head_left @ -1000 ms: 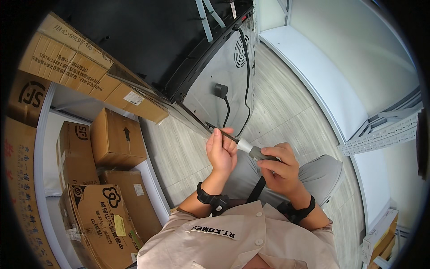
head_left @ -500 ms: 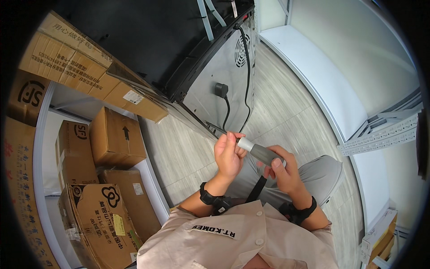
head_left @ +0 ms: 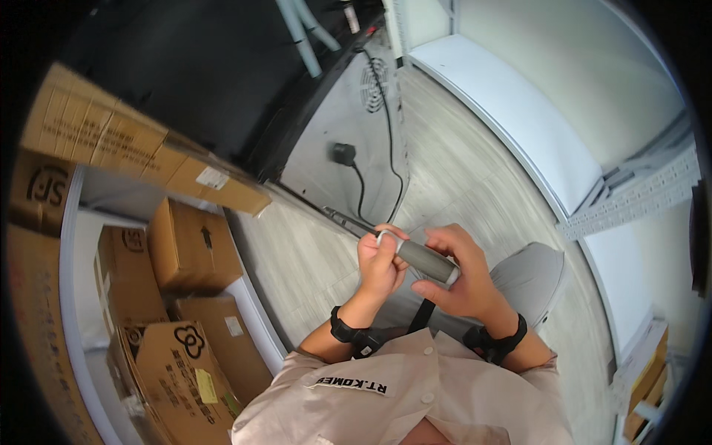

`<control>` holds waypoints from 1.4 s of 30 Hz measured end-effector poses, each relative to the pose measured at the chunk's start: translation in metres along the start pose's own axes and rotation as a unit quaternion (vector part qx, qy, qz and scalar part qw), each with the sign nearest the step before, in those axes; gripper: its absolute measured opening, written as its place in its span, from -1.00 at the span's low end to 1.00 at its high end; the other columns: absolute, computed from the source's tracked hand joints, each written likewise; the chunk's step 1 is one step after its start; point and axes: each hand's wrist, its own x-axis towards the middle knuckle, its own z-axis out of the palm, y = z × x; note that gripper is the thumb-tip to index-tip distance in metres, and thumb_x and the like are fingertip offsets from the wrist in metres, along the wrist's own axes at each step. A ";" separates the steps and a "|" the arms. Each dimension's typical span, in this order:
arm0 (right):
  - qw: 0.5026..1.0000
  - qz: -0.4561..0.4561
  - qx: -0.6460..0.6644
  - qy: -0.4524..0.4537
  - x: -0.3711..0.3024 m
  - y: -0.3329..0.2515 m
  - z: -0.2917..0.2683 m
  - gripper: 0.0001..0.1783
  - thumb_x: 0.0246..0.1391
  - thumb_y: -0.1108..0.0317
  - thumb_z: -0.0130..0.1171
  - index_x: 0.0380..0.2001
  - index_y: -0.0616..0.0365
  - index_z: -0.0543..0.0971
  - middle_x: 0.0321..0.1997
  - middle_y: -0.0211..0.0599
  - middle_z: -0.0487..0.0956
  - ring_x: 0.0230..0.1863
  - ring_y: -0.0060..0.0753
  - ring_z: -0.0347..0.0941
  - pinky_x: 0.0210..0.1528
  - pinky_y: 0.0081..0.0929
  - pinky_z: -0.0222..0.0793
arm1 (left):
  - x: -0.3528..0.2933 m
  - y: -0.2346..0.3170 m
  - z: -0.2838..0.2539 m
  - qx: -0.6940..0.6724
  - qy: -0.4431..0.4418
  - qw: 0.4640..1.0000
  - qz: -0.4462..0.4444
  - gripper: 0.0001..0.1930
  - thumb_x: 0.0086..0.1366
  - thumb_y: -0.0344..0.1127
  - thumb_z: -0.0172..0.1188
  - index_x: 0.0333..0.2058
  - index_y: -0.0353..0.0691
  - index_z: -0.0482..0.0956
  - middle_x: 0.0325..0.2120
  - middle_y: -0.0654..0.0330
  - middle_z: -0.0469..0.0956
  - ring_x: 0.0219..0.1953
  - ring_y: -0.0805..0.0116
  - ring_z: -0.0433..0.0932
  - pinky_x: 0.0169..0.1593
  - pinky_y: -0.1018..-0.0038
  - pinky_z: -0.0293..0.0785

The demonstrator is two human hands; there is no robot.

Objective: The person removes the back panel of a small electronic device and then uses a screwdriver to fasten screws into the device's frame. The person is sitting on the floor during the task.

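Note:
My left hand (head_left: 380, 261) is closed around the light collar of a screwdriver (head_left: 426, 262) with a thick grey handle. Its dark shaft runs up and left to the low edge of a black cabinet-like appliance (head_left: 215, 81); where the tip meets it I cannot tell. At the handle's butt end, my right hand (head_left: 469, 276) is open, thumb and fingers spread to either side of the grip. A black plug (head_left: 343, 154) on a short cord lies against the appliance's grey metal panel (head_left: 315, 167), and a longer black cable (head_left: 391, 141) hangs down past a round vent.
Cardboard boxes (head_left: 194, 248) fill a white shelf at the left, and a long carton (head_left: 141, 144) lies beside the appliance. White shelving (head_left: 519, 111) curves along the right. Pale wood-look floor (head_left: 460, 156) lies between, with my grey-trousered knee at the right.
My right hand has loosened and spread its fingers off the handle. The left hand keeps the screwdriver's collar. The view has shifted slightly, so the appliance appears further left.

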 end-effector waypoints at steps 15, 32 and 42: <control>0.998 -0.006 -0.043 0.053 -0.001 0.013 0.005 -0.57 -0.09 0.45 0.34 -0.09 0.20 0.49 -0.31 -0.26 0.50 -0.42 -0.40 0.46 -0.39 -0.51 0.37 | 0.005 -0.001 -0.009 0.021 -0.024 0.998 -0.058 -0.63 0.34 -0.07 0.16 -0.24 -0.35 0.48 -0.71 0.42 0.23 -0.72 0.65 0.02 -0.61 0.60 -0.08; 0.999 0.011 -0.025 0.020 -0.003 0.014 0.001 -0.61 -0.18 0.59 0.30 -0.17 0.20 0.54 -0.20 -0.20 0.50 -0.17 -0.26 0.47 -0.13 -0.43 0.38 | 0.005 0.003 -0.011 0.015 0.013 0.994 -0.111 -0.71 0.31 -0.12 0.22 -0.39 -0.27 0.50 -0.71 0.47 0.21 -0.72 0.68 0.02 -0.62 0.61 -0.10; 0.998 0.019 0.037 0.047 -0.004 0.014 0.005 -0.64 -0.03 0.49 0.27 -0.11 0.22 0.50 -0.16 -0.22 0.48 -0.26 -0.43 0.48 -0.28 -0.51 0.39 | -0.001 0.005 -0.009 0.034 0.007 0.995 -0.099 -0.71 0.33 -0.14 0.18 -0.25 -0.30 0.54 -0.68 0.43 0.27 -0.71 0.67 0.02 -0.61 0.63 -0.07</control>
